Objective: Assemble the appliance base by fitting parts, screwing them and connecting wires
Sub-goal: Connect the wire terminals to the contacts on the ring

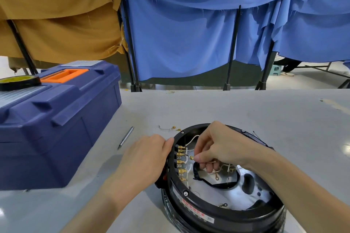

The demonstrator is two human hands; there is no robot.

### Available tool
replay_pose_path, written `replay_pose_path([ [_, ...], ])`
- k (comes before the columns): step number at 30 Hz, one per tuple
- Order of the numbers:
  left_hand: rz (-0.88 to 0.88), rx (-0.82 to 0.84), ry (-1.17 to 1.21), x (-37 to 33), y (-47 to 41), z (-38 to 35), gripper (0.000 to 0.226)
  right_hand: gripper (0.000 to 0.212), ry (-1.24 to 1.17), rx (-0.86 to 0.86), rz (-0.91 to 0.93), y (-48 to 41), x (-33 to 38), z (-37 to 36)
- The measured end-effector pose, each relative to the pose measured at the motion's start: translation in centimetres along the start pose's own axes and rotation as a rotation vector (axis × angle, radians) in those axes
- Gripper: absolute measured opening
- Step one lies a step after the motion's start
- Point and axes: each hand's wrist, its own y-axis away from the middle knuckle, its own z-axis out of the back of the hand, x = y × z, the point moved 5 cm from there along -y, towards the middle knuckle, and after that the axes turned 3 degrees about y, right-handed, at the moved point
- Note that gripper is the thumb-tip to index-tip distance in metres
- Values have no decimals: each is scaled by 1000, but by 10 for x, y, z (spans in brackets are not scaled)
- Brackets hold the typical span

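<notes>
inside the appliance base (198, 212), the right grip (221, 147) pinches a small wire connector (191, 157), which could slip onto a wrong terminal (181, 154).

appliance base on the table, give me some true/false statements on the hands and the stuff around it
1. The right hand pinches a brass-tipped wire inside the appliance base. True.
2. The left hand holds the slim metal tool. False: it holds the base's left edge; the tool lies alone on the table.
3. A tape roll lies on the blue toolbox. True.
4. The toolbox lid stands open. False: it is closed.
5. Brass terminals line the base's inner left wall. True.
</notes>
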Motion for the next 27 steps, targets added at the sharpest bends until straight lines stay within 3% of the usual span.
replay_pose_path([
  [6, 14, -3, -28, -4, 2, 0, 46, 9, -82, 125, -40, -8, 2, -7],
  [13, 46, 1, -38, -5, 2, 0, 51, 8, -286, 142, -134, -10, -3, -7],
  [23, 62, 6, -43, -5, 0, 0, 51, 4, -271, 111, -115, -13, -3, -8],
  [27, 55, 10, -39, -5, 0, 0, 51, 16, -289, 103, -114, -8, -2, -11],
])
